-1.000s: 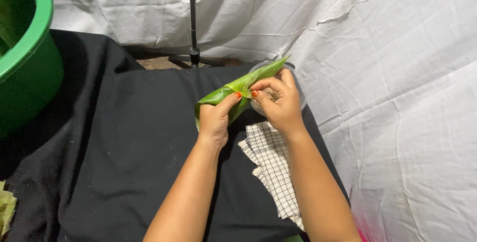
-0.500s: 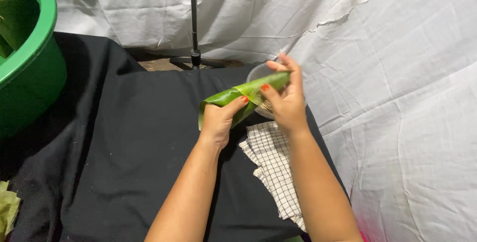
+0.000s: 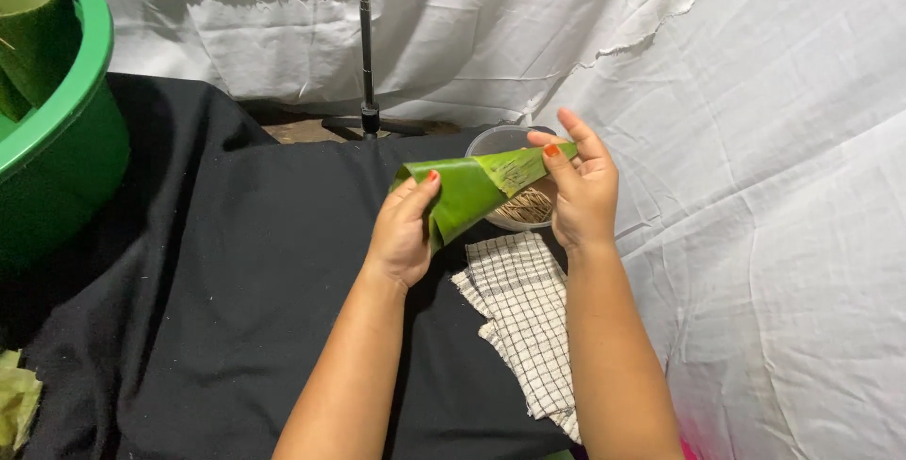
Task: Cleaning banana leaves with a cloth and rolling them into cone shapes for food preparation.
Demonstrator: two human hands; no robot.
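A green banana leaf [image 3: 472,186], folded into a long packet, is held up over the black cloth [image 3: 236,281]. My left hand [image 3: 404,232] grips its wider left end from below, thumb on top. The narrow right end is pinched by my right hand [image 3: 583,191], between thumb and fingers. Just behind and under the leaf stands a clear round plastic container [image 3: 514,207] with thin brown sticks inside, partly hidden by the leaf.
A white checked cloth [image 3: 524,318] lies below my hands. A green plastic tub [image 3: 66,130] with rolled leaves stands at the far left. A black stand pole [image 3: 363,45] rises at the back. White sheeting [image 3: 774,186] covers the right side. Leaf scraps [image 3: 17,403] lie bottom left.
Both hands have lifted the leaf packet slightly and turned it; the right hand now pinches the narrow tip higher up, and the container behind it shows more.
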